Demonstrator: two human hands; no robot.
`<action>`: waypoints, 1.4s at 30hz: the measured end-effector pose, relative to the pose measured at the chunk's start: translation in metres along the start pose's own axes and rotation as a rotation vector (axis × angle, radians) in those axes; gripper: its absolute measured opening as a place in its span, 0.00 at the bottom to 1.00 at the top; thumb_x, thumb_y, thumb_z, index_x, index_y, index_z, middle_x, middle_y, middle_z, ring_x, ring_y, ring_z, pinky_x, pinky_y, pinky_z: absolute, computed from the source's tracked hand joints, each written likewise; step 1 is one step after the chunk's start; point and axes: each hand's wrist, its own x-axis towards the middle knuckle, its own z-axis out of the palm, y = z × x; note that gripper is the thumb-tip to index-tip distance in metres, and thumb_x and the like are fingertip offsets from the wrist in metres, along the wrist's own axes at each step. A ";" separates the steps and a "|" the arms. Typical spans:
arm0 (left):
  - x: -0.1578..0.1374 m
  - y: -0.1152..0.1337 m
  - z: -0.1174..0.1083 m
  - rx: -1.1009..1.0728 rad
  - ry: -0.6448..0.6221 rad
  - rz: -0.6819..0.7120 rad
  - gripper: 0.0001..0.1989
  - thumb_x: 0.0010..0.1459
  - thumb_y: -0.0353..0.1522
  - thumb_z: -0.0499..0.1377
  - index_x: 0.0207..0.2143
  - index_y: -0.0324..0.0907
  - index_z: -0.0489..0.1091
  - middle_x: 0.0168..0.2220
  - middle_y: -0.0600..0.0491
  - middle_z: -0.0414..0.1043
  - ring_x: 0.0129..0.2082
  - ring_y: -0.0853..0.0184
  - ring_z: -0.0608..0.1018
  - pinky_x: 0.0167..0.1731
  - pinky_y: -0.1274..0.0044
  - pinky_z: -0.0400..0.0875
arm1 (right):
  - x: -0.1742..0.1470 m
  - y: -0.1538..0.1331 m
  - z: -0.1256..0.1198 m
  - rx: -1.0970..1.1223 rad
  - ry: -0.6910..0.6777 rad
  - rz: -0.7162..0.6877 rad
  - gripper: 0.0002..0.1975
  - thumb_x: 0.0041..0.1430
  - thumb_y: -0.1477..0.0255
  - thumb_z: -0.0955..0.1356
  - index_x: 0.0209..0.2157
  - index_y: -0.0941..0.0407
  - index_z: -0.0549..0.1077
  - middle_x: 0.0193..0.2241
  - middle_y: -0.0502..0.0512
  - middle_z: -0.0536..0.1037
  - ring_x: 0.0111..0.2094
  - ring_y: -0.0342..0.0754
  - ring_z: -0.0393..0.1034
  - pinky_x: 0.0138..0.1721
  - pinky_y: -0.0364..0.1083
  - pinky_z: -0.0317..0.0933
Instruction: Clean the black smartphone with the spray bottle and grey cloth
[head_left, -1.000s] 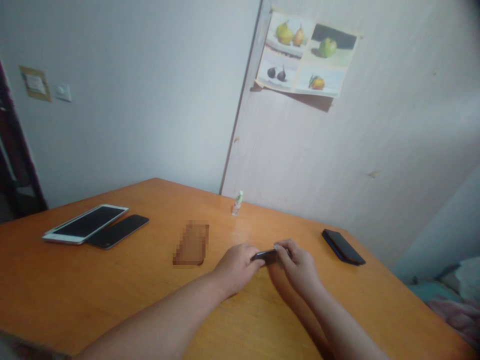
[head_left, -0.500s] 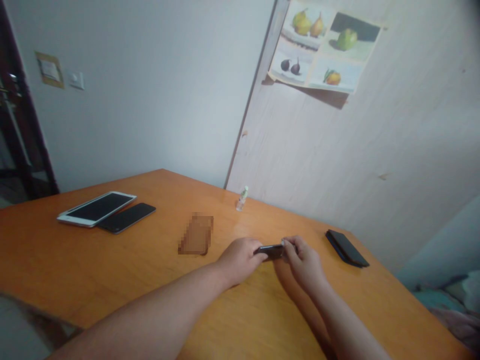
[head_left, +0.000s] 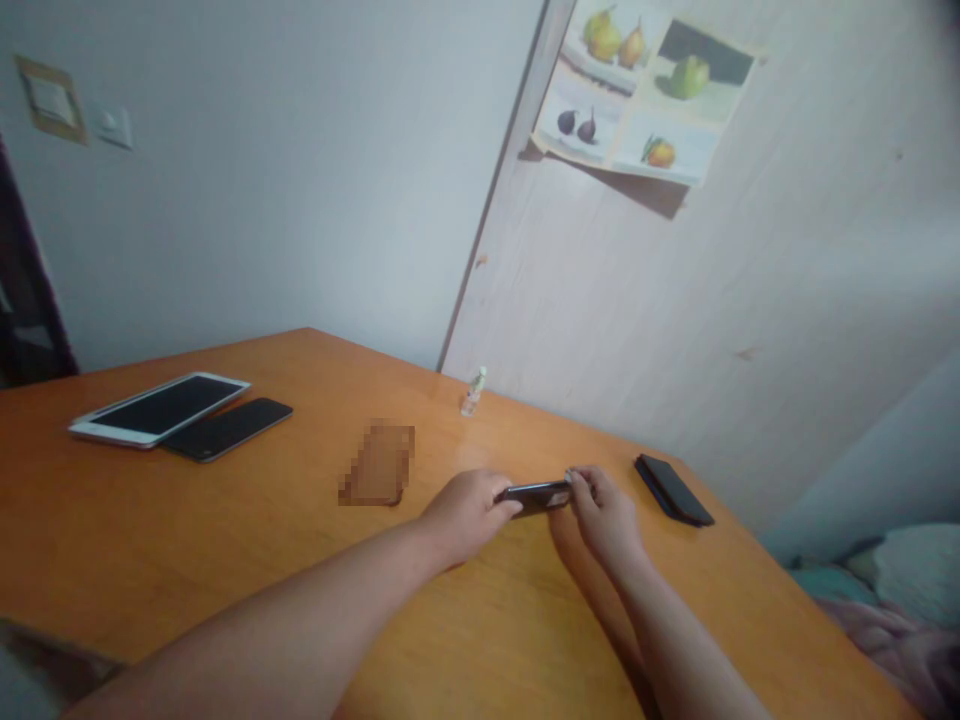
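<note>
A slim dark phone [head_left: 535, 493] is held nearly edge-on above the table, with a pale patch near its right end. My left hand [head_left: 471, 512] is closed on its left end, thumb on the near side. At the right end, my right hand [head_left: 602, 510] is pinched, fingers bent. A small whitish bit [head_left: 569, 477] shows at its fingertips; its kind is too small to tell. Whether the right fingers also grip the phone is hidden.
On the wooden table [head_left: 465, 640] lie a white tablet [head_left: 161, 408], a black phone [head_left: 232, 428] touching it, and a blurred-out brownish item [head_left: 379, 465]. A small clear bottle [head_left: 473, 392] stands near the wall. A dark wallet-like item [head_left: 675, 490] lies right.
The view has turned slightly right, so things sit further left. A little more of the phone shows between my hands, as the right hand is slightly further from the left.
</note>
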 end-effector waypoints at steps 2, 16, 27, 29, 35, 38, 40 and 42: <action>0.000 0.000 0.001 -0.007 0.008 0.001 0.11 0.60 0.35 0.57 0.26 0.41 0.70 0.26 0.54 0.73 0.28 0.68 0.73 0.27 0.78 0.57 | -0.010 -0.017 0.008 0.079 -0.064 -0.079 0.19 0.65 0.57 0.60 0.40 0.55 0.74 0.33 0.57 0.80 0.35 0.52 0.74 0.36 0.47 0.63; 0.000 0.000 -0.002 -0.004 0.013 -0.020 0.10 0.59 0.35 0.57 0.27 0.41 0.71 0.27 0.54 0.73 0.29 0.67 0.73 0.27 0.78 0.58 | 0.000 -0.003 0.001 0.011 0.008 -0.007 0.21 0.64 0.55 0.59 0.36 0.56 0.75 0.26 0.55 0.79 0.29 0.51 0.72 0.32 0.46 0.62; -0.001 0.003 -0.002 -0.041 0.000 0.007 0.11 0.61 0.34 0.56 0.28 0.41 0.72 0.28 0.53 0.75 0.30 0.66 0.74 0.28 0.78 0.59 | -0.018 -0.036 0.009 0.158 -0.153 -0.143 0.18 0.66 0.59 0.61 0.39 0.56 0.75 0.29 0.55 0.80 0.30 0.49 0.73 0.32 0.45 0.63; 0.000 0.003 -0.002 -0.012 -0.003 -0.009 0.10 0.60 0.35 0.57 0.27 0.41 0.72 0.27 0.53 0.74 0.29 0.67 0.73 0.27 0.78 0.58 | -0.010 -0.022 0.003 0.075 -0.091 -0.089 0.19 0.66 0.58 0.60 0.38 0.56 0.75 0.27 0.54 0.79 0.29 0.50 0.73 0.31 0.45 0.62; -0.001 0.003 -0.001 -0.036 0.008 0.003 0.09 0.60 0.32 0.56 0.28 0.41 0.72 0.28 0.53 0.75 0.30 0.66 0.74 0.28 0.78 0.59 | -0.023 -0.044 0.014 0.130 -0.163 -0.189 0.17 0.67 0.61 0.60 0.43 0.56 0.75 0.37 0.58 0.81 0.38 0.52 0.75 0.40 0.47 0.66; -0.002 0.004 -0.001 -0.076 0.016 0.030 0.08 0.60 0.29 0.54 0.31 0.41 0.73 0.31 0.52 0.77 0.33 0.65 0.75 0.30 0.78 0.61 | -0.032 -0.060 0.021 0.222 -0.271 -0.268 0.17 0.67 0.63 0.60 0.47 0.55 0.75 0.41 0.58 0.81 0.42 0.52 0.75 0.44 0.47 0.66; -0.001 0.004 -0.002 -0.063 0.013 0.027 0.09 0.60 0.30 0.54 0.30 0.41 0.73 0.30 0.52 0.77 0.32 0.66 0.75 0.30 0.78 0.61 | -0.029 -0.056 0.019 0.209 -0.275 -0.252 0.18 0.67 0.62 0.60 0.48 0.55 0.75 0.41 0.59 0.81 0.41 0.52 0.75 0.43 0.48 0.66; 0.000 0.004 -0.003 -0.037 0.005 0.012 0.10 0.60 0.32 0.56 0.27 0.41 0.72 0.28 0.52 0.75 0.30 0.66 0.74 0.28 0.78 0.60 | -0.022 -0.042 0.012 0.142 -0.231 -0.196 0.19 0.66 0.60 0.60 0.47 0.56 0.75 0.38 0.58 0.81 0.38 0.52 0.75 0.41 0.48 0.67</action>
